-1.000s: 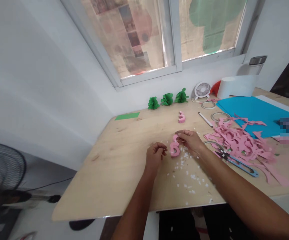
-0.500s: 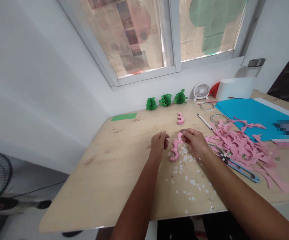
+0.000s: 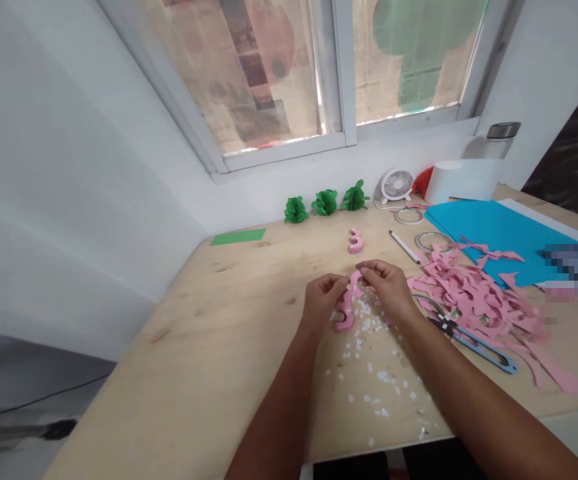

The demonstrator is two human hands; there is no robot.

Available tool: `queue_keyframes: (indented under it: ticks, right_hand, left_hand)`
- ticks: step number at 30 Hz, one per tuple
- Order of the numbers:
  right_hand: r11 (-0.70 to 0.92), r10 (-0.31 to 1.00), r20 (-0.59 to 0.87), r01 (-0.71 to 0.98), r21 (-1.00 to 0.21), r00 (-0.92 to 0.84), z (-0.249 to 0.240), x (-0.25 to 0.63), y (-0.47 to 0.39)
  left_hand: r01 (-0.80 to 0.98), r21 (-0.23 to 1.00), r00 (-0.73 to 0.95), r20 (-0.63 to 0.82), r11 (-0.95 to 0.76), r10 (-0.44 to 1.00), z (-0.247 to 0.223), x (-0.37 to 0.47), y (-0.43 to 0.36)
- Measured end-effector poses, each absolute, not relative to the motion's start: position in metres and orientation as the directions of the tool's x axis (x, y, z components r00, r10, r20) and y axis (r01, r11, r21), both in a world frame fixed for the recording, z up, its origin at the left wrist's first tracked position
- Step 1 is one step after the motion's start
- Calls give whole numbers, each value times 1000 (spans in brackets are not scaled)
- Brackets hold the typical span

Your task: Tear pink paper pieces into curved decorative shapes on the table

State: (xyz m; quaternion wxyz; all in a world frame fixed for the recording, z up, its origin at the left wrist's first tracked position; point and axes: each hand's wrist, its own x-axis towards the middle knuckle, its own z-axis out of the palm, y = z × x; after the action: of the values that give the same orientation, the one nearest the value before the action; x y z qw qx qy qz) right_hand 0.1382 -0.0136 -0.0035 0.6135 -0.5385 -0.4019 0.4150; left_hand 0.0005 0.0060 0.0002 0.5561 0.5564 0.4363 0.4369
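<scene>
A pink wavy paper cutout [image 3: 345,319] stands out against the table between my two hands. My right hand [image 3: 391,288] pinches its upper curved end between thumb and fingers. From the other side, my left hand [image 3: 323,299] has its fingers closed at the cutout's left edge, near the middle; the fingertips partly cover it. Small white paper bits [image 3: 369,327] are scattered under and in front of the hands. Farther back lies a second pink curved cutout [image 3: 355,241], which neither hand touches.
Pink paper scraps [image 3: 473,293] and blue-handled scissors [image 3: 483,347] lie right of my right hand. A white pen [image 3: 405,247], tape rings [image 3: 435,241] and blue sheets [image 3: 499,230] are behind. Green paper ornaments [image 3: 325,202] and a small fan [image 3: 397,185] stand along the wall.
My left hand has moved right and closed at the pink cutout's edge. My right hand keeps its pinch on the upper end. The view has shifted slightly.
</scene>
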Motion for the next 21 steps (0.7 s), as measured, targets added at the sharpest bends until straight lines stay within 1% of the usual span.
queue_keyframes:
  ticks: [3,7,9,11,13,15,18,21]
  right_hand:
    - [99,942,99,15,-995,319,-1,136,-15]
    - [128,943,138,53,-990,303,-4,135,-14]
    - [150,934,170,85,-985,313,-6,136,-14]
    - [188,907,238,171,-967,348,-6,136,-16]
    - [224,864,339,319,-921,372,-4,134,-20]
    - [251,843,432,474,-844,322,-1,131,-24]
    - [309,849,494,582,-752,187,0,124,-29]
    - [320,860,495,622,-715,126,-3,120,-30]
  left_hand:
    - [-11,998,305,-51,57,951,1,1,3]
    - [-30,996,345,-72,87,936,2,1,0]
    - [-41,997,304,-49,65,952,2,1,-1]
    - [-39,999,202,-9,17,979,1,1,0]
    - [-11,999,78,41,-40,996,0,2,1]
    - [25,995,5,98,-98,995,-2,2,2]
    - [55,985,-14,162,-161,987,-3,2,2]
    - [44,985,7,165,-165,986,-2,3,0]
